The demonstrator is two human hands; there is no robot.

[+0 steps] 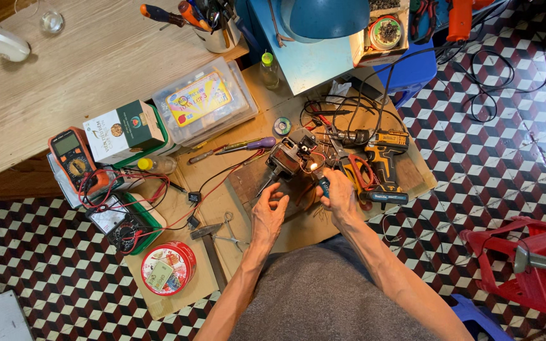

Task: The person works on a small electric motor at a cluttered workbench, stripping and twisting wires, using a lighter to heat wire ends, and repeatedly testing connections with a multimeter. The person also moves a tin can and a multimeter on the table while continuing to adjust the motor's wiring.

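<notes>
Seen from above at a cluttered low bench (298,230), your right hand (338,197) has its grip closed around a blue-handled tool (324,185), its tip pointing at the small motor (287,158) that sits mid-bench, just beyond your fingers. Your left hand (268,211) rests open just near of the motor, fingers spread and holding nothing, close to the loose red and black wires (222,180) trailing off to the left. The motor looks dense and rigid for its size, likely steady under a push, but its thin leads appear soft and easy to snag or tear; the metal body, not the wiring, seems the safer place to hold. The slim tool looks light and best held at its handle, as you have it. A yellow cordless drill (380,155) lies just right of the motor, an orange meter (71,155) sits far left, and a red round tin (168,268) lies at the near left edge.
</notes>
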